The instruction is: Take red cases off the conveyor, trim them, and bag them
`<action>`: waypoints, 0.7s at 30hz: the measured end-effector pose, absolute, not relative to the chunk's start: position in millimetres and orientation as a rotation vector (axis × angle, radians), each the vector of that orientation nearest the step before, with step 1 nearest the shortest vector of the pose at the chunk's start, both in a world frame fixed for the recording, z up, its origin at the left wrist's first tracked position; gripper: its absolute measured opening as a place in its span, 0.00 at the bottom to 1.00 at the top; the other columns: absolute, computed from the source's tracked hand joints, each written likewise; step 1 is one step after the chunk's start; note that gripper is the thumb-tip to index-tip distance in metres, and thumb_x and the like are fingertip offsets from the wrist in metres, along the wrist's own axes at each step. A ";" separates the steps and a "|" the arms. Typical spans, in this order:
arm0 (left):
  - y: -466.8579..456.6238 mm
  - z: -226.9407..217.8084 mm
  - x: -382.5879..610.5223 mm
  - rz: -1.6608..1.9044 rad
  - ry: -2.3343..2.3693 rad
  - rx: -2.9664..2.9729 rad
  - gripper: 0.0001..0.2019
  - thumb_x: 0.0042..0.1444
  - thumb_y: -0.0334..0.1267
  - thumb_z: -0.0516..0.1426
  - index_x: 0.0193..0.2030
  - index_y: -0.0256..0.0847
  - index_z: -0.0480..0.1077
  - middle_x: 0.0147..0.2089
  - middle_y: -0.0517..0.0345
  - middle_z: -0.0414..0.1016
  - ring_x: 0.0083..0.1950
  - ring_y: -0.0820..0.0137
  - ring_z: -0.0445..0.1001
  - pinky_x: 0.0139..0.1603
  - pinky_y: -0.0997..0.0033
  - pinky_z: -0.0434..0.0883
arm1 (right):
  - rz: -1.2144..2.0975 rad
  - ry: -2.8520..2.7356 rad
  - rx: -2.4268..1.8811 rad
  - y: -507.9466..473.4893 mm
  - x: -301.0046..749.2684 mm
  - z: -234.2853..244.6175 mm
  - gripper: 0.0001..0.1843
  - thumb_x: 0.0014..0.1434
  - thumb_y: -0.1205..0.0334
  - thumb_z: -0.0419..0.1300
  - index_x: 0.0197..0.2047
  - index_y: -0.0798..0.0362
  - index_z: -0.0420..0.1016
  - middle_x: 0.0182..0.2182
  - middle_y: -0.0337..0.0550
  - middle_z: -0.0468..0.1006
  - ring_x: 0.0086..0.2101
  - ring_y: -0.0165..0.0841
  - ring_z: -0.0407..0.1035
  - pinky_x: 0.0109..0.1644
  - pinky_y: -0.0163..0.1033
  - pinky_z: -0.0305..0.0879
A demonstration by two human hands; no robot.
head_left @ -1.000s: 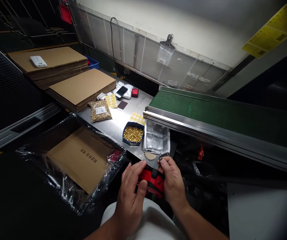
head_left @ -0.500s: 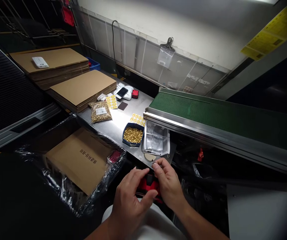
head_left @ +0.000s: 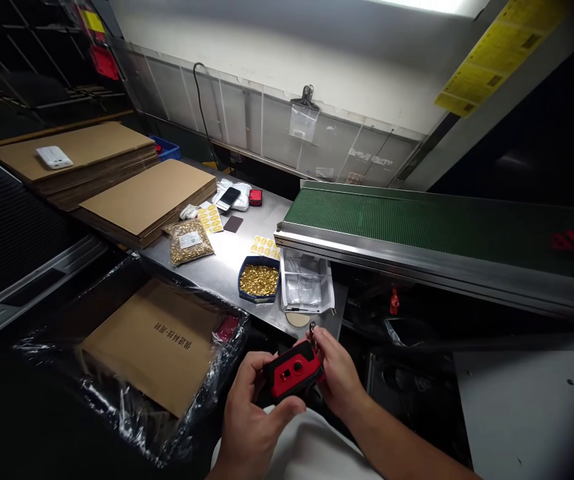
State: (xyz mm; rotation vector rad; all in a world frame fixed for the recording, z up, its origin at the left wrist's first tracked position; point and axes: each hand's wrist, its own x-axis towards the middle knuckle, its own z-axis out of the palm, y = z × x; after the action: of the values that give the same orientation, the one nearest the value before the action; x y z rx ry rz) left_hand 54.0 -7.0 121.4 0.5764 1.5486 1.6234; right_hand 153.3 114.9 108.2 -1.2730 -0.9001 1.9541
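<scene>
My left hand (head_left: 254,407) is wrapped round the lower left side of a small boxy red-and-black device (head_left: 294,375), thumb along its near edge. A round dark spot and a small rectangular opening show on its red face. At the device's right end, my right hand (head_left: 337,367) is closed, with a small shiny metal clip (head_left: 312,328) standing up at its fingertips. Whether that clip is fastened to the device I cannot tell. Just beyond the hands, a blue tray (head_left: 241,287) of small gold-coloured pieces (head_left: 259,279) sits on the metal table (head_left: 227,263).
Right of the blue tray stands a white bin (head_left: 329,287) with clear plastic bags. A green conveyor belt (head_left: 391,217) runs off rightward. At left are cardboard stacks (head_left: 149,193), a bag of gold pieces (head_left: 190,242), and a plastic-lined box (head_left: 207,387) holding a cardboard sheet (head_left: 147,340).
The red-and-black device has tipped up, so its red face with the openings now shows. The left fingers have shifted to its side. The metal clip now points upward. The whole view has shifted slightly.
</scene>
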 end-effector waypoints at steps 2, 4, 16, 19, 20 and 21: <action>-6.0 124.8 57.3 1.629 1.552 0.530 0.24 0.45 0.49 0.69 0.46 0.44 0.68 0.40 0.59 0.74 0.39 0.67 0.74 0.41 0.73 0.72 | 2.028 -0.637 -1.305 106.0 154.8 105.0 0.17 0.57 0.47 0.64 0.35 0.54 0.73 0.27 0.38 0.77 0.26 0.30 0.71 0.31 0.35 0.70; -5.2 128.6 59.3 1.625 1.561 0.516 0.23 0.50 0.49 0.66 0.49 0.44 0.67 0.43 0.57 0.75 0.42 0.67 0.75 0.44 0.73 0.73 | 2.065 -0.458 -1.304 101.7 153.9 105.9 0.16 0.57 0.49 0.65 0.35 0.55 0.75 0.26 0.37 0.75 0.25 0.29 0.70 0.31 0.33 0.70; 6.5 137.3 59.1 1.492 1.623 0.459 0.24 0.47 0.51 0.67 0.46 0.41 0.69 0.39 0.56 0.76 0.38 0.66 0.75 0.40 0.71 0.72 | 1.815 -0.895 -1.253 105.7 160.8 105.0 0.14 0.60 0.48 0.61 0.31 0.49 0.70 0.29 0.36 0.68 0.29 0.31 0.64 0.34 0.34 0.66; 5.8 135.2 58.6 1.477 1.635 0.470 0.25 0.44 0.53 0.69 0.43 0.42 0.68 0.33 0.61 0.73 0.32 0.70 0.69 0.33 0.74 0.69 | 1.803 -1.054 -1.218 111.0 164.3 107.2 0.15 0.63 0.46 0.56 0.32 0.48 0.68 0.28 0.36 0.65 0.27 0.31 0.60 0.32 0.35 0.62; 4.9 133.3 57.5 1.484 1.603 0.488 0.25 0.44 0.53 0.69 0.43 0.42 0.68 0.33 0.60 0.73 0.32 0.70 0.69 0.33 0.74 0.68 | 1.812 -1.064 -1.210 113.6 165.3 108.4 0.16 0.64 0.46 0.56 0.33 0.48 0.67 0.27 0.36 0.65 0.27 0.30 0.59 0.31 0.34 0.61; 3.8 131.1 55.9 1.489 1.560 0.512 0.25 0.45 0.53 0.68 0.45 0.42 0.68 0.35 0.59 0.73 0.34 0.70 0.69 0.34 0.74 0.68 | 1.821 -1.068 -1.205 116.5 166.2 109.7 0.16 0.64 0.45 0.56 0.33 0.48 0.67 0.27 0.36 0.64 0.26 0.30 0.58 0.30 0.34 0.60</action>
State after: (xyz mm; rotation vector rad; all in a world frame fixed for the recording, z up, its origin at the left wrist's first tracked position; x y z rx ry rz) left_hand 55.9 3.8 131.1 0.5119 1.5601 1.4891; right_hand 166.2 116.5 109.7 -1.2048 -1.0678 1.8213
